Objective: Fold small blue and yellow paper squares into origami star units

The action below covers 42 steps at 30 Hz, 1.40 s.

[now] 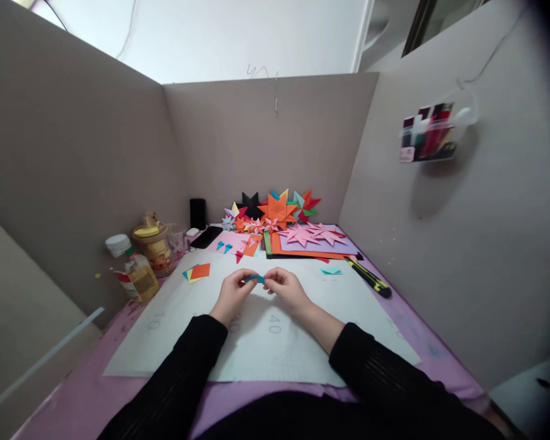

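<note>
A small folded piece of blue paper (255,278) is held between my two hands, above the middle of a white numbered mat (178,348). My left hand (233,294) pinches its left end. The right end sits between the thumb and fingers of my right hand (288,289). My fingertips cover parts of the paper. To the left lie small orange (200,271), yellow and blue paper squares, overlapping. A folded light turquoise piece (331,271) rests on the mat to the right.
Folded paper stars (278,211) and stacked coloured sheets (314,252) stand at the back. A phone (206,237), a bottle (142,278) and a jar (157,247) are at the left. A yellow-black cutter (369,278) lies right, beside the partition (440,244).
</note>
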### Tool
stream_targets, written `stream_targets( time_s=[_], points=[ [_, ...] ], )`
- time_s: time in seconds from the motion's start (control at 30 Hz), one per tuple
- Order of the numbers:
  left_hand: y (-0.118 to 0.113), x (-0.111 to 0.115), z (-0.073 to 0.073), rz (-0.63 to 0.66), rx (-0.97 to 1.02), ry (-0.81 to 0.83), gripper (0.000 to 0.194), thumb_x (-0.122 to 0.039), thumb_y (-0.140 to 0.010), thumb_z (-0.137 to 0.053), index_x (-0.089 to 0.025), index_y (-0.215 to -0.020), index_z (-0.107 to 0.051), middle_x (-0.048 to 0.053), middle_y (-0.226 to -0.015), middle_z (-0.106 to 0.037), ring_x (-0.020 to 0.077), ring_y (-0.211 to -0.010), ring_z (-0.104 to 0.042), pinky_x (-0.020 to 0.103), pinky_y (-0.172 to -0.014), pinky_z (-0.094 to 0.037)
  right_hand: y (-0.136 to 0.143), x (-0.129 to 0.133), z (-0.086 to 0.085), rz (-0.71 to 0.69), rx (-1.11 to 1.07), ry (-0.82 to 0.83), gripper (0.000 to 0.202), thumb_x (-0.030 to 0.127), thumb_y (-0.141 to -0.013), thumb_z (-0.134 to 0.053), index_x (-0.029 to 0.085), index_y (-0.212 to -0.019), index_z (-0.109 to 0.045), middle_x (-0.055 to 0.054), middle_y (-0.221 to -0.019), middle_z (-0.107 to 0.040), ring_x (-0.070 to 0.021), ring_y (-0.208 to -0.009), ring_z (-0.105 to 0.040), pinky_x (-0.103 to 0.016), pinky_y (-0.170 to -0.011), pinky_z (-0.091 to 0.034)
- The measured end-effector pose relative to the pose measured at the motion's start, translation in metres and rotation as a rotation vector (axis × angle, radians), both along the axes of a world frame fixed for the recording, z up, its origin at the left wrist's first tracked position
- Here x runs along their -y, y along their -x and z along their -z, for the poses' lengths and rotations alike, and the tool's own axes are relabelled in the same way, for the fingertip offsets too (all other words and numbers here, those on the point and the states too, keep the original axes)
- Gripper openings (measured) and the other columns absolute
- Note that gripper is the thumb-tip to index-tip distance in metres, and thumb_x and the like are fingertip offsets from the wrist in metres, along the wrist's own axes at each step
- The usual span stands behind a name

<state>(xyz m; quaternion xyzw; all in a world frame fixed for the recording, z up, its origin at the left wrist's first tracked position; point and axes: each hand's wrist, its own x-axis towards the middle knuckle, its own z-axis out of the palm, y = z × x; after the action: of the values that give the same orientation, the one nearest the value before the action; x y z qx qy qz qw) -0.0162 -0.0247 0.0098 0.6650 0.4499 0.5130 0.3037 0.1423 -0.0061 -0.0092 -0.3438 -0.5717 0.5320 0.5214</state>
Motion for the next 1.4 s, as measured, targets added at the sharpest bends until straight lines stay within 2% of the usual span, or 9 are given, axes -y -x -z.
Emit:
stream_targets(
  time_s=[0.13,0.27,0.43,0.8,0.97,1.13,1.27,1.4],
  points=[
    [0.004,-0.001,0.001,0.004,-0.062,-0.176,0.008,-0.021,-0.074,-0.060,-0.016,-0.077,-0.065,0.006,-0.081,-0.065,0.0160,-0.076,-0.060,0.025,-0.063,-0.046,-0.002,-0.004,0.002,-0.044,-0.078,0.029,0.017,0.028,-0.064,-0.068,0.017,-0.073,-0.059,0.001,-0.063,-0.061,-0.0130,-0.060,-0.059,-0.025,-0.057,-0.047],
    [0.007,-0.001,0.001,0.043,-0.090,-0.381,0.007,-0.013,-0.074,-0.058,-0.017,-0.074,-0.064,0.006,-0.082,-0.066,0.0166,-0.082,-0.061,0.029,-0.074,-0.048,-0.005,-0.006,0.003,-0.097,-0.137,0.069,0.019,0.027,-0.063,-0.070,0.017,-0.074,-0.058,0.001,-0.062,-0.062,-0.0133,-0.060,-0.060,-0.027,-0.059,-0.048],
    [0.010,0.000,0.005,0.061,-0.181,-0.468,0.014,-0.008,-0.077,-0.053,-0.018,-0.076,-0.063,0.007,-0.089,-0.067,0.0183,-0.091,-0.062,0.033,-0.080,-0.049,-0.007,-0.005,0.002,-0.098,-0.085,-0.002,0.017,0.022,-0.062,-0.071,0.017,-0.073,-0.059,0.001,-0.060,-0.062,-0.0117,-0.057,-0.057,-0.024,-0.058,-0.044],
    [0.012,-0.004,0.013,-0.040,-0.258,-0.402,0.012,-0.016,-0.077,-0.057,-0.019,-0.086,-0.064,0.004,-0.082,-0.068,0.0152,-0.075,-0.063,0.026,-0.068,-0.051,-0.008,-0.006,0.000,-0.151,-0.029,0.008,0.017,0.022,-0.061,-0.070,0.016,-0.070,-0.057,0.002,-0.059,-0.059,-0.0104,-0.055,-0.054,-0.023,-0.055,-0.041],
    [0.013,-0.003,0.014,-0.061,-0.304,-0.489,0.014,-0.012,-0.077,-0.056,-0.019,-0.085,-0.065,0.004,-0.082,-0.069,0.0155,-0.076,-0.064,0.027,-0.070,-0.052,-0.008,-0.006,0.001,-0.209,-0.004,0.082,0.020,0.025,-0.061,-0.070,0.017,-0.075,-0.058,0.002,-0.064,-0.060,-0.0104,-0.057,-0.054,-0.023,-0.055,-0.044],
    [0.013,-0.003,0.013,-0.046,-0.350,-0.555,0.018,-0.009,-0.077,-0.054,-0.020,-0.086,-0.064,0.003,-0.082,-0.070,0.0151,-0.076,-0.064,0.027,-0.072,-0.052,-0.009,-0.008,0.005,-0.224,-0.012,0.110,0.019,0.025,-0.060,-0.071,0.017,-0.072,-0.058,0.003,-0.061,-0.057,-0.0080,-0.053,-0.051,-0.021,-0.052,-0.042],
    [0.012,-0.002,0.013,-0.038,-0.315,-0.470,0.014,-0.015,-0.078,-0.055,-0.020,-0.087,-0.064,0.003,-0.083,-0.069,0.0149,-0.076,-0.064,0.027,-0.072,-0.052,-0.010,-0.010,0.006,-0.225,-0.019,0.121,0.019,0.023,-0.059,-0.071,0.017,-0.071,-0.058,0.004,-0.060,-0.057,-0.0074,-0.052,-0.050,-0.020,-0.051,-0.040],
    [0.008,-0.002,0.012,0.006,-0.199,-0.274,0.012,-0.021,-0.078,-0.056,-0.019,-0.087,-0.063,0.004,-0.084,-0.068,0.0148,-0.075,-0.064,0.026,-0.069,-0.051,-0.010,-0.010,0.004,-0.208,-0.011,0.103,0.019,0.023,-0.059,-0.071,0.016,-0.070,-0.058,0.004,-0.059,-0.056,-0.0075,-0.051,-0.049,-0.020,-0.050,-0.040]
  ],
)
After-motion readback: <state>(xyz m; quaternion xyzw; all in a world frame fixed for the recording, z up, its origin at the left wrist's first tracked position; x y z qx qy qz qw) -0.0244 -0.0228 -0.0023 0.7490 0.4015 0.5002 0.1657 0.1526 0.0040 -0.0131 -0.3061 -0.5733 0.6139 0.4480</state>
